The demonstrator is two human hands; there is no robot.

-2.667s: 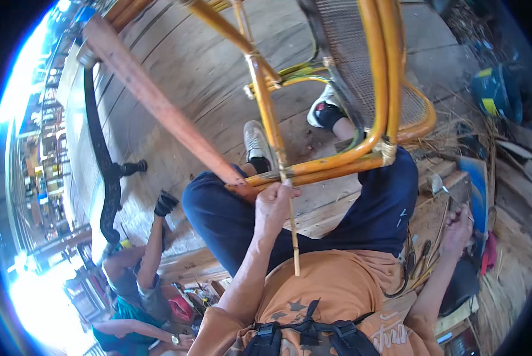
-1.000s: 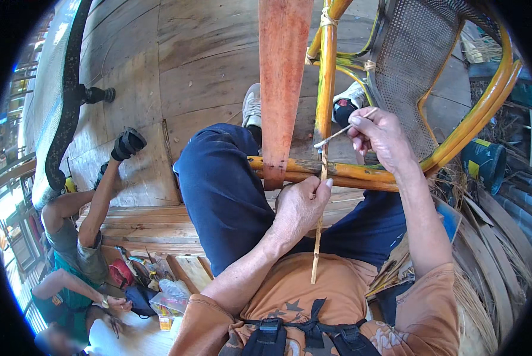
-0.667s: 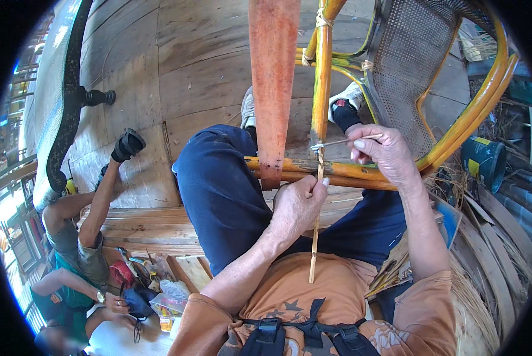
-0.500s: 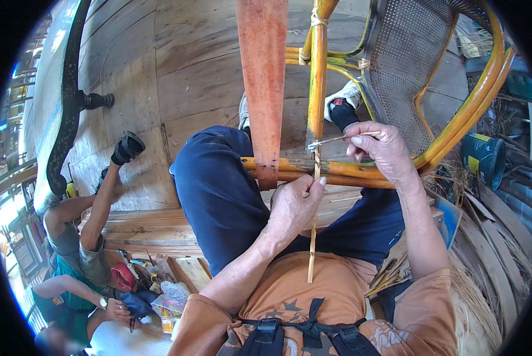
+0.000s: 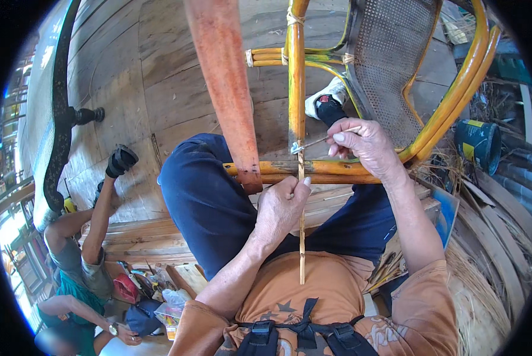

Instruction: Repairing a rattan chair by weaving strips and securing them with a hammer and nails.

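The left hand (image 5: pixel 282 204) grasps a thin cane strip (image 5: pixel 302 237), which crosses the near edge of the rattan chair frame (image 5: pixel 337 168); the right hand (image 5: pixel 365 145) pinches a slender stick (image 5: pixel 318 142), and its whitish tip is at the lower end of the yellow pole (image 5: pixel 297 89)

Lighting: bright daylight from the left; far-left edge burns out to white with a blue fringe. Wooden floor (image 5: pixel 183 83) shows pale sheen at left; right side dimmer. Narrow highlights along glossy yellow cane frame (image 5: pixel 331 168). Left hand (image 5: pixel 282 204) and right hand (image 5: pixel 365 145) evenly lit, fairly sharp. Smeared blur patch, lower left. Fisheye bends straight edges near rim; corners black.
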